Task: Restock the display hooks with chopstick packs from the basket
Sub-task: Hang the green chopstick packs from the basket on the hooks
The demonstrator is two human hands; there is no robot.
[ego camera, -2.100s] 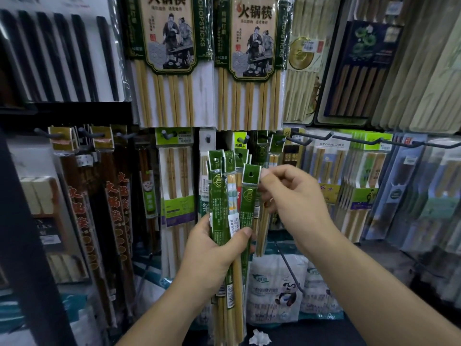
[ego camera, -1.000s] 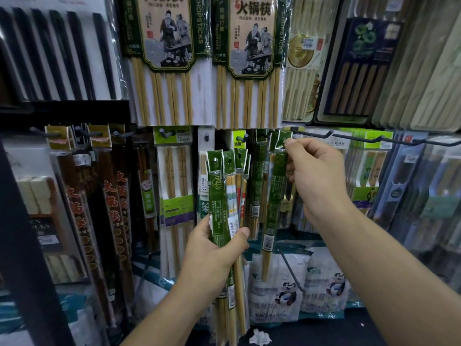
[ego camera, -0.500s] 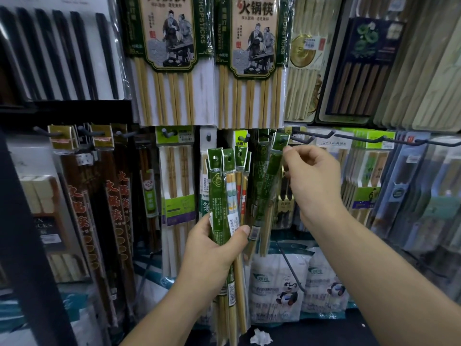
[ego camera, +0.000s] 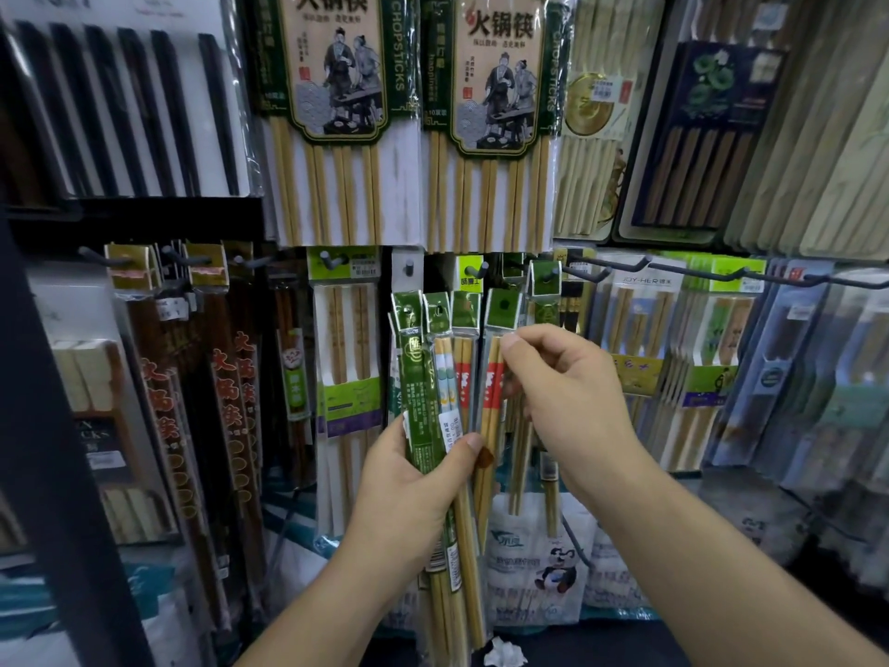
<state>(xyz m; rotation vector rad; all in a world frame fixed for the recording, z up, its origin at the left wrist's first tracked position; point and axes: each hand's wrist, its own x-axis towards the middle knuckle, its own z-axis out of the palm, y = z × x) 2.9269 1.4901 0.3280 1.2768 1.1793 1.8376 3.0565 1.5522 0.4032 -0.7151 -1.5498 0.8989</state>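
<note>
Our left hand (ego camera: 409,483) is wrapped around a bundle of chopstick packs (ego camera: 425,377). The thumb is pressed across the front and the green header cards fan out above our fingers. Our right hand (ego camera: 567,397) has its fingers curled and pinches the red-banded pack (ego camera: 493,392) at the right edge of that fan, just below its green header. We hold the bundle upright in front of the middle row of the display rack.

Just above our right hand, a green pack (ego camera: 546,286) hangs on a hook of the rack. Dark metal hooks (ego camera: 620,267) stick out to the right of it. The top row holds two large hot-pot chopstick packs (ego camera: 336,113) side by side. Brown packs with red lettering (ego camera: 231,402) hang towards the left edge of the rack. White bags with a panda print (ego camera: 529,560) sit below the bundle.
</note>
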